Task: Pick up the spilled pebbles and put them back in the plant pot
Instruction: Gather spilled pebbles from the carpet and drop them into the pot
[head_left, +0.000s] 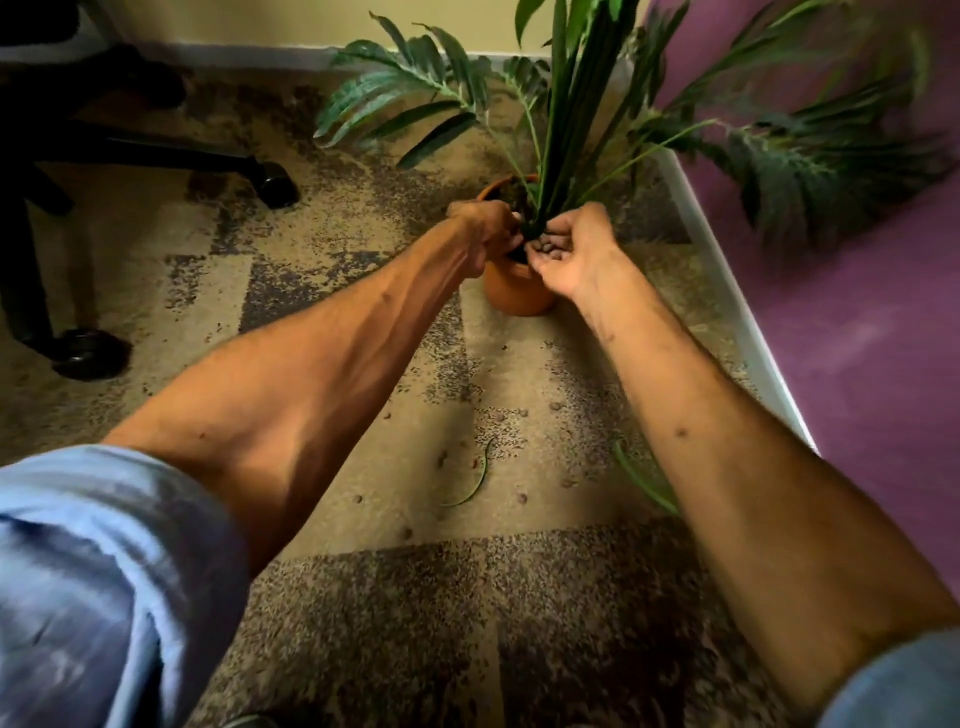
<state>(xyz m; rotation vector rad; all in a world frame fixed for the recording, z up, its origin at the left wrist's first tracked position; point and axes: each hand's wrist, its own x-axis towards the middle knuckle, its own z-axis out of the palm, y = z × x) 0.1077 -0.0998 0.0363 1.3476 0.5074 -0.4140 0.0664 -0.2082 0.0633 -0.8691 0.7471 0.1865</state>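
Note:
An orange clay plant pot (517, 292) stands on the carpet with tall green stems (566, 130) rising from it. My right hand (574, 252) is cupped palm-up at the pot's rim and holds several brown pebbles (545, 244). My left hand (485, 231) rests over the pot's left rim with its fingers curled near the stem base; whether it holds anything is hidden. Several small brown pebbles (521, 498) lie scattered on the carpet between my forearms.
An office chair base with castors (275, 182) stands at the left. A purple wall with a white skirting board (727, 291) runs along the right. Fallen green leaf strips (475, 480) lie on the patterned carpet. Palm fronds (810, 156) spread rightward.

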